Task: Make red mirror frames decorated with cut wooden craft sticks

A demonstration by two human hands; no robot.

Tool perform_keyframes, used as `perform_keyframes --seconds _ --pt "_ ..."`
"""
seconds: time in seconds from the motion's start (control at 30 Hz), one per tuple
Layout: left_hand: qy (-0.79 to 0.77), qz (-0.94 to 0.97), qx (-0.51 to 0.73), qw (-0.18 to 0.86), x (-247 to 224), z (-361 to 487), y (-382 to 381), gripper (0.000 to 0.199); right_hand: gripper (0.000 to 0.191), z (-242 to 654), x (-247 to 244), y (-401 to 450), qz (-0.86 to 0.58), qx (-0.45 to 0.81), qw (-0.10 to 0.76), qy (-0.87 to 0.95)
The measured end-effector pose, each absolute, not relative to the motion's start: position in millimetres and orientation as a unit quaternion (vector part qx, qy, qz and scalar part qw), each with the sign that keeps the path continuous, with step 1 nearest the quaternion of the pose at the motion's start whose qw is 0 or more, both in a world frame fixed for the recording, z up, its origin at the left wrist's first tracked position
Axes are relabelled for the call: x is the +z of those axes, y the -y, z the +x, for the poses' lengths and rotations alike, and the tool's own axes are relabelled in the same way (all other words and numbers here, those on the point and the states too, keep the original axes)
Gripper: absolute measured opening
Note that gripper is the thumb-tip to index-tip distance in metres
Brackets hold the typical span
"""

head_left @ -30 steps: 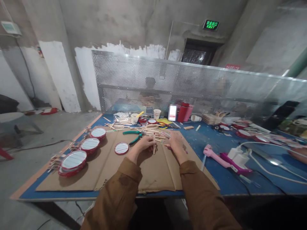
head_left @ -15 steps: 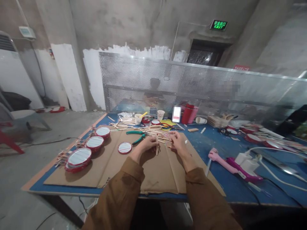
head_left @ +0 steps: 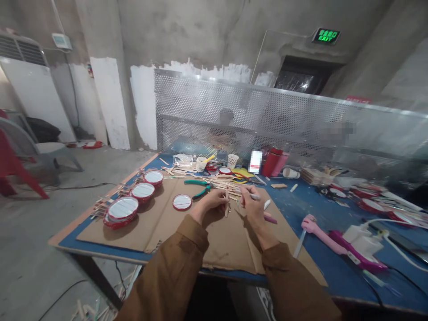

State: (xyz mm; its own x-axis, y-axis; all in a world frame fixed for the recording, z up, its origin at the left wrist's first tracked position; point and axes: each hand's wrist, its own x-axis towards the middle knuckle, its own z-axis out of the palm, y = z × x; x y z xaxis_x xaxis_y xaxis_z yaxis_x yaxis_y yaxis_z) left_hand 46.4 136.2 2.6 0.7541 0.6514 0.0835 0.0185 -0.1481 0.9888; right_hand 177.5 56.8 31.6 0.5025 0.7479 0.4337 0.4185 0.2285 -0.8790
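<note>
My left hand [head_left: 214,203] pinches a small wooden stick [head_left: 227,203], held upright over the cardboard sheet [head_left: 214,245]. Just to its right, my right hand [head_left: 251,199] is closed on a slim pen-like tool [head_left: 254,196], its fingers near the stick. A red-rimmed white disc [head_left: 182,202] lies on the cardboard left of my hands. Teal-handled pliers [head_left: 200,189] rest behind my left hand, beside a pile of wooden sticks [head_left: 220,180]. Several red-rimmed round pieces [head_left: 122,208] with sticks attached line the cardboard's left side.
A pink glue gun [head_left: 323,232] and purple power strip [head_left: 357,256] with white plugs lie at the right. Paper cups [head_left: 233,160], a phone [head_left: 255,161] and a red bottle [head_left: 272,162] stand at the back before a perforated metal screen [head_left: 200,102].
The camera view has shifted, moving the scene rightward. My right hand now holds a pen-like tool, and its fingers have closed round it. My left hand still holds the stick.
</note>
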Motion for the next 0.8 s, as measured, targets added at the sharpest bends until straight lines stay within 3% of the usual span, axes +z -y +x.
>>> perform_keyframes --seconds 0.63,0.8 --pt "-0.198 0.692 0.287 0.632 5.2 45.4 -134.8 0.02 0.019 165.8 32.0 -56.3 -0.575 0.143 0.593 0.545" --pt "-0.213 0.697 0.276 0.626 2.9 46.0 -136.5 0.015 0.022 168.0 28.9 -59.0 -0.57 0.158 0.598 0.541"
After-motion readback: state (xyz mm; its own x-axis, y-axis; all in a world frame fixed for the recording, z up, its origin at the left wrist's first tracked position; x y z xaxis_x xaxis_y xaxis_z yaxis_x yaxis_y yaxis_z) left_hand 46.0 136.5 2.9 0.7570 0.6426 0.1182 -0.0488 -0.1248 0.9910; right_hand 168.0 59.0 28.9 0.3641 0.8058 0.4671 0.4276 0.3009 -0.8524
